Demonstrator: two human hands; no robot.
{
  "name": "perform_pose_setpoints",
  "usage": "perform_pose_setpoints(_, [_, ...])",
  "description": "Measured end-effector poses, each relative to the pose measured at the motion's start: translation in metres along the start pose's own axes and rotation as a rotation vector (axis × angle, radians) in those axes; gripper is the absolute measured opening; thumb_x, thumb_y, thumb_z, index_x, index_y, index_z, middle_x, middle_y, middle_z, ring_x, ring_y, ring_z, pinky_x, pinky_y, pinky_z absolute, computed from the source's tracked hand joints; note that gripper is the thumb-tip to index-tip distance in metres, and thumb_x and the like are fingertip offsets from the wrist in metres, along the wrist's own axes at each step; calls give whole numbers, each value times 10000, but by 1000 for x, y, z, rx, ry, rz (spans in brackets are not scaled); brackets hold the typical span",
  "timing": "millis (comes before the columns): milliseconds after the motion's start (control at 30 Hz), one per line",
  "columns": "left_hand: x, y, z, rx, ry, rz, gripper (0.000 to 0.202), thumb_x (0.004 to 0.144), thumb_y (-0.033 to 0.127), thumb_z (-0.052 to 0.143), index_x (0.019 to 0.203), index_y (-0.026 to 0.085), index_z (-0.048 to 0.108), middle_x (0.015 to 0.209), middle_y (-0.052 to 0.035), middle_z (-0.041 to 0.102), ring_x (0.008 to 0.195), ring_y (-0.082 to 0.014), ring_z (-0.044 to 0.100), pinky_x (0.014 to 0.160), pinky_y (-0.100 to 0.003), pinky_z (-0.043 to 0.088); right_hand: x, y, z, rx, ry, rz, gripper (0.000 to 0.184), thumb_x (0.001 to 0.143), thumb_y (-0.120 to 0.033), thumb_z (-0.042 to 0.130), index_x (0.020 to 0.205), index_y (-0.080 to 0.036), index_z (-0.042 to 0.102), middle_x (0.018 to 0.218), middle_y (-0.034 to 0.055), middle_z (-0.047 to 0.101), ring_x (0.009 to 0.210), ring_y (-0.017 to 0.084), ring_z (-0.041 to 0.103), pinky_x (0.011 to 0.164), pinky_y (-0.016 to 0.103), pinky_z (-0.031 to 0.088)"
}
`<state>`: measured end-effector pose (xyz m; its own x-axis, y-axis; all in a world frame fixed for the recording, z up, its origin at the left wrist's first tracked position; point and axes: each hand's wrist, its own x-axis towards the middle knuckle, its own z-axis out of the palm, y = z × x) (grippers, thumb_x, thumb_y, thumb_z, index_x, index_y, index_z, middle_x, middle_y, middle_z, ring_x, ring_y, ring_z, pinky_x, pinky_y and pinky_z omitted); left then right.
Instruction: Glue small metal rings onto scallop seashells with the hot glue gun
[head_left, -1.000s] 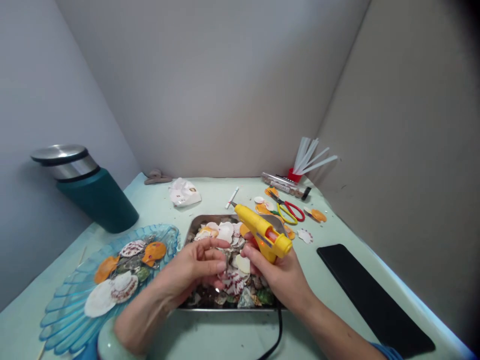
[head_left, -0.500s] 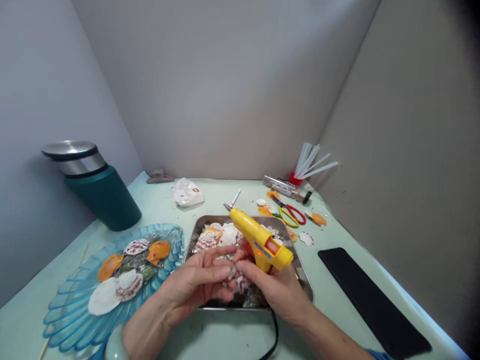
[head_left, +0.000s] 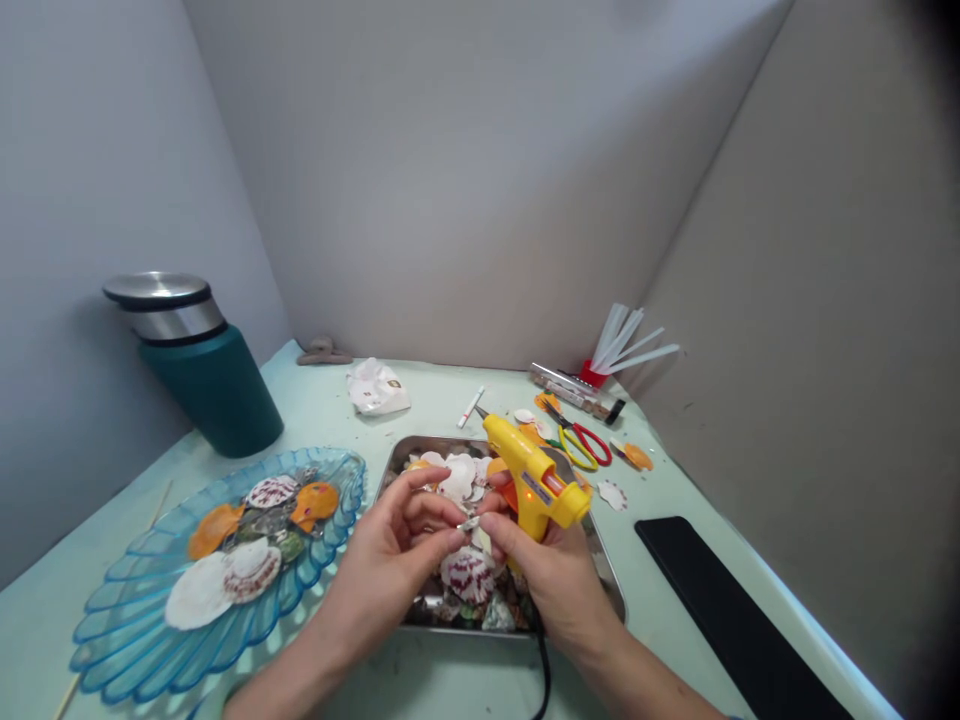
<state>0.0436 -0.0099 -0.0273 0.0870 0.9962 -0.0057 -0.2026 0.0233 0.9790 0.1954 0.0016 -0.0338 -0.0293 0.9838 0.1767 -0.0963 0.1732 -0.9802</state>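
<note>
My right hand (head_left: pixel 555 570) is closed around a yellow hot glue gun (head_left: pixel 529 465), its nozzle pointing up and away to the left. That hand's thumb and a finger also meet at a small whitish piece (head_left: pixel 470 523), too small to name. Thumb and fingers of my left hand (head_left: pixel 397 540) pinch the same piece from the other side. Beneath both hands sits a metal tray (head_left: pixel 427 440) full of shells and stones. A purple-striped scallop shell (head_left: pixel 469 573) lies in it under the fingers. The gun's black cord (head_left: pixel 544 665) runs down toward me.
Left stands a blue scalloped dish (head_left: pixel 127 640) holding shells and stones, with a teal bottle (head_left: pixel 214 390) behind. At the back are crumpled white wrapping (head_left: pixel 377 387) and a white pen (head_left: pixel 471 407). Right are scissors (head_left: pixel 585 445), glue sticks (head_left: pixel 622 340) and a flat black strip (head_left: pixel 735 610).
My left hand has turned, its fingers now curled upward around the small piece. The glue gun has shifted slightly right, and more of the striped shell below shows. The view has moved a little.
</note>
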Motion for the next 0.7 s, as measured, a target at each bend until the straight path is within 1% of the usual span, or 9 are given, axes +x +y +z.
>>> perform_pose_setpoints(100, [4,-1,-1,45,-14,37,422,742,169,691,1119,208,506,759,24,646,731,-129,598,689,-254,472,4,1,0,20,-19,33,370,744,-394,692,1021,-184,566,726,-14,609,514,100,527,490,224,476])
perform_pose_setpoints(233, [11,1,-4,130,37,44,438,752,168,672,1141,200,474,761,23,638,724,-133,591,694,-272,467,8,3,-7,1,-49,53,324,771,-368,681,1016,-180,582,768,-3,619,555,109,539,532,232,480])
perform_pose_setpoints(300, [14,3,-8,157,71,46,438,750,175,672,1136,199,467,756,27,632,714,-134,591,698,-282,470,8,5,-15,-74,-75,46,281,781,-359,677,984,-175,615,795,19,636,598,133,561,573,253,493])
perform_pose_setpoints(333, [16,4,-10,160,86,49,440,750,182,671,1136,200,461,755,28,629,711,-138,594,705,-294,475,8,5,-20,-164,-96,34,253,786,-360,672,957,-179,630,773,21,640,622,151,577,603,269,501])
perform_pose_setpoints(400, [19,5,-14,148,117,45,452,749,196,671,1141,201,446,754,32,619,710,-147,603,726,-322,486,7,6,-29,-342,-105,-33,204,776,-359,675,885,-189,647,742,30,651,673,191,606,647,298,507])
perform_pose_setpoints(500, [21,5,-19,107,174,26,480,732,207,687,1139,197,434,744,35,613,706,-153,608,730,-330,494,7,6,-41,-520,-184,-169,113,770,-315,668,814,-211,650,700,25,654,625,196,610,607,288,494])
perform_pose_setpoints(567, [22,3,-22,69,199,22,496,718,207,700,1137,195,434,739,36,617,712,-151,608,727,-322,498,9,7,-47,-560,-279,-244,62,774,-258,645,829,-230,652,697,15,657,574,180,600,563,265,478])
perform_pose_setpoints(600, [22,2,-23,49,207,19,504,711,205,705,1136,196,434,736,37,619,709,-150,608,722,-319,501,10,7,-50,-562,-313,-273,77,775,-236,632,850,-240,651,697,11,656,555,173,593,544,257,468])
perform_pose_setpoints(700, [22,0,-24,1,218,-5,516,698,190,711,1136,196,438,731,43,622,707,-141,608,714,-305,509,10,10,-53,-540,-322,-328,133,791,-261,606,918,-258,642,695,14,648,536,175,583,515,259,440])
